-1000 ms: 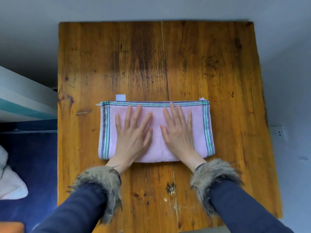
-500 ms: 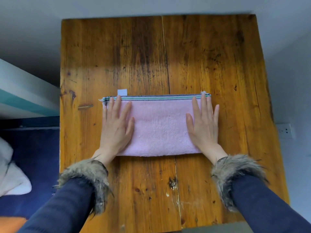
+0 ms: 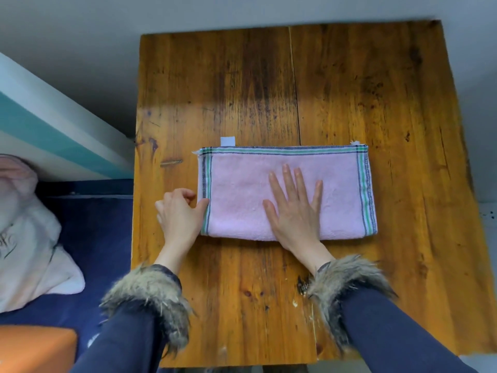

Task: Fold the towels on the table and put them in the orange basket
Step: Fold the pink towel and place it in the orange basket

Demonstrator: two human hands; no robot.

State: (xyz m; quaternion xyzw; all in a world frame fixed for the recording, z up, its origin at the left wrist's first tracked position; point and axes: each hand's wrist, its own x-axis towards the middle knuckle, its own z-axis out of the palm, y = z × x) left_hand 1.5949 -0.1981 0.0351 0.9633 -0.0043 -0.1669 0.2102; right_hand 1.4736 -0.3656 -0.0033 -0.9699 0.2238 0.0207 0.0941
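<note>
Counter (image 3: 349, 90): wooden top; it carries one folded towel in the near half, roughly centred.
Orange basket (image 3: 35, 348): only an orange corner shows at the lower left, off the counter and well apart from the towel; probably the basket, though too little is visible to confirm.
Pink towel (image 3: 242, 195): folded into a long rectangle lying flat; the long axis runs left to right across the person; striped hems mark both short ends.
Right hand (image 3: 294, 208): fingers spread and straight, palm pressed flat on the towel just right of its middle.
Left hand (image 3: 180, 214): at the left short end; the thumb lies on the striped hem and the fingers curl at the edge, apparently pinching it. Whether the fingers reach under the cloth cannot be told.
Governing relation: the left hand holds the left end, and the free length of the towel extends rightward from it, past the right hand.
Judged next move: fold the left end to the right, across the long axis, with the right palm serving as the anchor near the fold line.
Tag (image 3: 227, 140): small white label projecting from the far edge, near the left corner.
</note>
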